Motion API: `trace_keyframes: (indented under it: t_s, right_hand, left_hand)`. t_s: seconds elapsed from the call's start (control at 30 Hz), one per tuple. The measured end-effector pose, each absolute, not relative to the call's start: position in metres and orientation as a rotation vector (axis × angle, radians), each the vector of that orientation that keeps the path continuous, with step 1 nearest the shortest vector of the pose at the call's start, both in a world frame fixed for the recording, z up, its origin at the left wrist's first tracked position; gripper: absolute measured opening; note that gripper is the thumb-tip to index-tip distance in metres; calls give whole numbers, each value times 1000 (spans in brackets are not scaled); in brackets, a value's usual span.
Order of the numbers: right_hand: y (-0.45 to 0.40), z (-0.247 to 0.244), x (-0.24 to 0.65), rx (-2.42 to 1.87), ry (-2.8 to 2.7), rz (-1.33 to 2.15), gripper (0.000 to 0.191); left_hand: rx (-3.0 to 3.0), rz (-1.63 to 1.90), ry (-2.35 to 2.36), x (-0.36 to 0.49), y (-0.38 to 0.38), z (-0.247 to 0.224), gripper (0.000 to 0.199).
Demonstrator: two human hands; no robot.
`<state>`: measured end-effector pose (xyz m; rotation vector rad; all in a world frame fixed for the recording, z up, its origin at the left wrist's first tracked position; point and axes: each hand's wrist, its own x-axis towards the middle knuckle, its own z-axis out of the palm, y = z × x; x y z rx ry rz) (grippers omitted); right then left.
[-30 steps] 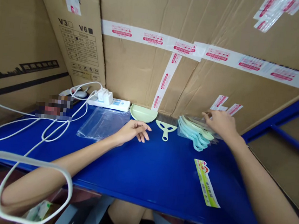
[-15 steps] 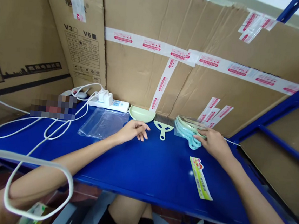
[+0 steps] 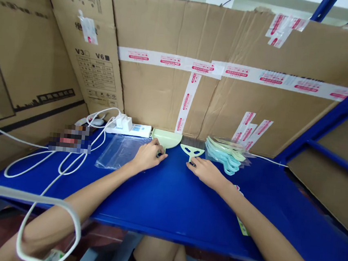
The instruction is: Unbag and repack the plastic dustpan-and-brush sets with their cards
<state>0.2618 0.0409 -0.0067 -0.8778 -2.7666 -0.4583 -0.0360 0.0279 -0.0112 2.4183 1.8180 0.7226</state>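
A pale green dustpan [image 3: 168,138] lies against the cardboard at the back of the blue table. My left hand [image 3: 150,156] is closed on its short handle. Just to the right lies a pale green brush [image 3: 192,149] with dark bristles toward the cardboard; my right hand [image 3: 205,170] pinches the end of its handle. Beside that hand rests a pile of blue and green pieces in clear plastic [image 3: 225,154]. A flat clear plastic bag [image 3: 121,152] lies left of my left hand. My right forearm partly covers a green and yellow printed strip [image 3: 242,227].
A white power strip [image 3: 141,130] with plugs stands at the back left. White cables [image 3: 52,186] loop over the left side, and one hangs close in front of my left forearm. Cardboard panels [image 3: 153,91] wall the back and left. A blue metal frame [image 3: 332,115] rises at the right.
My right hand has moved left from the plastic-wrapped pile to the brush handle and closed on it. My left hand has closed on the dustpan handle. The view has shifted slightly.
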Motion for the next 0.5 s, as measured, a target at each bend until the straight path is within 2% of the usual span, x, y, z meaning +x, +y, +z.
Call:
trace_keyframes:
  t_s: [0.07, 0.2, 0.37, 0.5]
  right_hand:
    - [41, -10, 266, -813, -2754, -448, 32]
    - [36, -9, 271, -746, -2657, -422, 28]
    - [29, 8, 279, -791, -2423, -470, 22]
    - [21, 30, 287, -815, -1851, -140, 21]
  left_hand:
    - [2438, 709, 1806, -37, 28, -11, 23]
    - [2445, 695, 1777, -39, 30, -14, 15]
    - [2409, 896, 1707, -37, 32, -16, 11]
    - [2370, 1047, 1692, -38, 32, -11, 10]
